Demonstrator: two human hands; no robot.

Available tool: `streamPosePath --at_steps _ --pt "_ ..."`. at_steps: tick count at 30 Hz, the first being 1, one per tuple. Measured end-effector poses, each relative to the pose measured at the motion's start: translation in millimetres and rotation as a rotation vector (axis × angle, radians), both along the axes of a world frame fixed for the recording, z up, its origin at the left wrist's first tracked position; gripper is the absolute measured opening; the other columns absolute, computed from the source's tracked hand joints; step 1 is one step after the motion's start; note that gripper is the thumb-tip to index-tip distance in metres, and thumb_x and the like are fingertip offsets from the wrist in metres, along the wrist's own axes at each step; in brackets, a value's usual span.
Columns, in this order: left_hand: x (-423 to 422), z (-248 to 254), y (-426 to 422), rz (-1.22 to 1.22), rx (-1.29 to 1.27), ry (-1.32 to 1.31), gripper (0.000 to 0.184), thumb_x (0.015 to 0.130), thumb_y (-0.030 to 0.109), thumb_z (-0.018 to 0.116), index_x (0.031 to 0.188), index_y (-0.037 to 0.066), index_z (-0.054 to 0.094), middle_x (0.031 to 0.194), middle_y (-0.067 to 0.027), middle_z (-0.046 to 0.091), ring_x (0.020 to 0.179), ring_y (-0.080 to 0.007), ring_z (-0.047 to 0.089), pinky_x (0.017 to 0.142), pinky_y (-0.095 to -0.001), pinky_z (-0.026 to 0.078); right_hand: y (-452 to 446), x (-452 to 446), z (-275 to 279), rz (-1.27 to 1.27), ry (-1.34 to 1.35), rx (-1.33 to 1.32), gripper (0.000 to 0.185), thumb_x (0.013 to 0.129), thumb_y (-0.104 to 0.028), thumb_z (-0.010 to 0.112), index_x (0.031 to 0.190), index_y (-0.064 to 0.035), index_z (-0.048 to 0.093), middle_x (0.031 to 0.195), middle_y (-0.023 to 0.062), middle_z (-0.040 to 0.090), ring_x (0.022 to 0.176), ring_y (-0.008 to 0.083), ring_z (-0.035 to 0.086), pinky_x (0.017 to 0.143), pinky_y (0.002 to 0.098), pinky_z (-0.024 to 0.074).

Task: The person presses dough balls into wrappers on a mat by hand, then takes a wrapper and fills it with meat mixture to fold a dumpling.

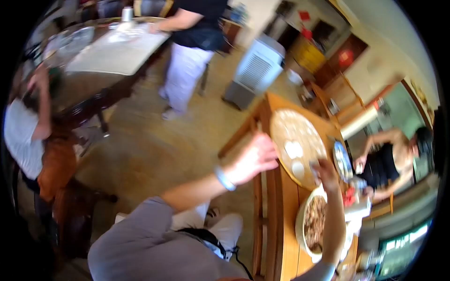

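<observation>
My left hand [255, 157] hangs in the air at the near edge of a round tray [304, 131], smeared by motion, with a light band on its wrist. Over the tray's right side is my right hand [326, 173], its fingers pressed together around something small and pale that I cannot make out. White round pieces [294, 150] lie on the tray, with a flat pale disc [298, 169] beside them. Below my right hand, a bowl [301, 222] of brown chopped filling [316, 220] stands on the wooden table [290, 239], partly hidden by my right forearm.
A blue-rimmed plate [343, 161] lies beyond the tray. A person [382, 164] stands at the right. At the upper left, a person [197, 28] leans over a table with a white board [110, 54]; another person [23, 126] is at far left. An air cooler [258, 65] stands on the floor.
</observation>
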State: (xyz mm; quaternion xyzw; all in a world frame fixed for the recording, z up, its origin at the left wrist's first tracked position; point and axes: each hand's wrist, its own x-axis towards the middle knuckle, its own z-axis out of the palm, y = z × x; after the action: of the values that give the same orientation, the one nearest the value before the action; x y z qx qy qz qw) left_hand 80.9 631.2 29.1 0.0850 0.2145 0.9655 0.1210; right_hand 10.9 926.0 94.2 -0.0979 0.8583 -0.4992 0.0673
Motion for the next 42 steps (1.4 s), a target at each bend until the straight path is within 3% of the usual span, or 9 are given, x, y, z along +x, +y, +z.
streamPosePath --at_steps 2,6,12,15,18,25,28,31,42 --pt "0 -3 -28 0.064 0.117 0.060 0.058 0.090 0.050 0.037 0.121 0.001 0.042 0.126 -0.0190 0.045 0.117 -0.0322 0.044 0.100 -0.0501 0.033 35 -38 -13 0.057 -0.012 0.197 0.028 0.077 -0.018 0.063 0.101 -0.0041 0.056 0.081 0.0002 0.058 0.067 0.0069 0.054 0.053 0.0184 0.0402" --pt "17 -12 -62 0.218 -0.021 0.027 0.063 0.094 0.048 0.022 0.132 -0.001 0.029 0.137 -0.0204 0.032 0.126 -0.0310 0.034 0.104 -0.0472 0.029 67 -78 -36 -0.180 0.104 0.451 0.027 0.077 -0.010 0.064 0.102 -0.0015 0.056 0.082 0.0045 0.062 0.068 0.0103 0.056 0.057 0.0235 0.0446" --pt "21 -47 -65 0.193 -0.088 -0.144 0.062 0.095 0.047 0.021 0.134 -0.001 0.027 0.138 -0.0190 0.031 0.124 -0.0288 0.035 0.101 -0.0436 0.032 78 -86 -41 -0.222 0.279 0.864 0.029 0.068 -0.020 0.069 0.094 -0.0075 0.062 0.088 0.0111 0.066 0.075 0.0222 0.063 0.065 0.0340 0.0490" --pt "15 -56 -58 0.139 -0.094 -0.161 0.060 0.095 0.046 0.022 0.133 0.001 0.029 0.138 -0.0176 0.032 0.123 -0.0275 0.036 0.101 -0.0426 0.033 84 -94 -48 -0.163 0.290 0.919 0.030 0.066 -0.020 0.071 0.093 -0.0088 0.062 0.087 0.0111 0.066 0.082 0.0254 0.063 0.072 0.0366 0.0480" --pt "11 -59 -52 0.115 -0.116 -0.184 0.059 0.095 0.047 0.023 0.133 0.002 0.031 0.138 -0.0167 0.033 0.123 -0.0269 0.037 0.100 -0.0416 0.033 90 -100 -44 -0.081 0.016 0.847 0.028 0.074 -0.014 0.068 0.100 -0.0067 0.059 0.088 0.0058 0.064 0.074 0.0134 0.061 0.059 0.0265 0.0504" --pt "6 -76 -46 0.093 -0.087 -0.264 0.057 0.095 0.045 0.027 0.129 0.001 0.037 0.135 -0.0157 0.036 0.121 -0.0262 0.039 0.098 -0.0407 0.035 89 -100 -36 -0.126 -0.156 0.742 0.034 0.077 -0.019 0.067 0.107 -0.0094 0.056 0.088 0.0068 0.061 0.073 0.0147 0.059 0.057 0.0265 0.0515" --pt "6 -81 -41 0.068 -0.080 -0.257 0.055 0.095 0.044 0.028 0.127 0.001 0.039 0.134 -0.0157 0.037 0.120 -0.0262 0.040 0.097 -0.0404 0.036 79 -95 -45 -0.067 -0.061 0.694 0.034 0.069 -0.020 0.070 0.100 -0.0099 0.060 0.086 0.0103 0.065 0.072 0.0202 0.063 0.062 0.0324 0.0520" --pt "6 -83 -38 0.059 -0.069 -0.269 0.054 0.095 0.043 0.029 0.126 0.000 0.040 0.133 -0.0159 0.038 0.119 -0.0261 0.040 0.096 -0.0399 0.037 84 -102 -51 0.030 0.038 0.950 0.034 0.070 -0.017 0.070 0.101 -0.0091 0.059 0.088 0.0098 0.062 0.076 0.0204 0.061 0.062 0.0316 0.0508" --pt "4 -91 -28 0.009 -0.043 -0.279 0.052 0.095 0.041 0.031 0.125 0.000 0.041 0.131 -0.0154 0.040 0.118 -0.0255 0.042 0.095 -0.0388 0.038 98 -102 -54 -0.075 0.281 0.986 0.029 0.070 -0.016 0.068 0.097 -0.0089 0.060 0.092 0.0120 0.064 0.087 0.0271 0.061 0.076 0.0367 0.0479"
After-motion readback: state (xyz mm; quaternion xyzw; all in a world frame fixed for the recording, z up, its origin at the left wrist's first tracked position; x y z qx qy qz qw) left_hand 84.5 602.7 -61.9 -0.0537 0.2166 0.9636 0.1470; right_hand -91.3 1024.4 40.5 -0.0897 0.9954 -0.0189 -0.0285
